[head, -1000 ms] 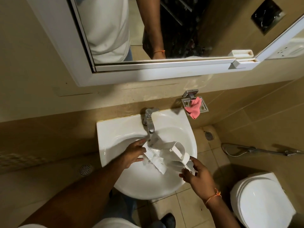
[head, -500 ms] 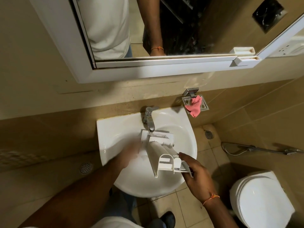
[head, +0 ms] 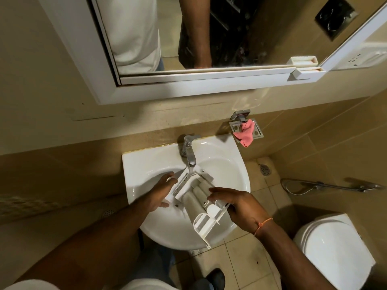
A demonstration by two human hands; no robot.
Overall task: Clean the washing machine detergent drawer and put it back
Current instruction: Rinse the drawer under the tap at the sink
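The white detergent drawer [head: 198, 203] lies tilted over the white sink [head: 228, 170], its far end under the chrome tap [head: 188, 150], where water runs onto it. Its compartments face up. My right hand [head: 234, 204] grips the drawer's near right side, fingers over the top edge. My left hand [head: 162, 191] rests flat against the drawer's left side with fingers spread, not closed around it.
A pink cloth [head: 246, 132] hangs from a metal soap dish on the wall at the sink's right. A white toilet [head: 333, 250] stands at lower right, with a hand sprayer hose [head: 326, 186] on the wall. A mirror cabinet [head: 188, 80] juts out above the sink.
The drawer has been turned over so that its compartments face up. My left hand moved back against its left side, and my right hand shifted its grip on the near end.
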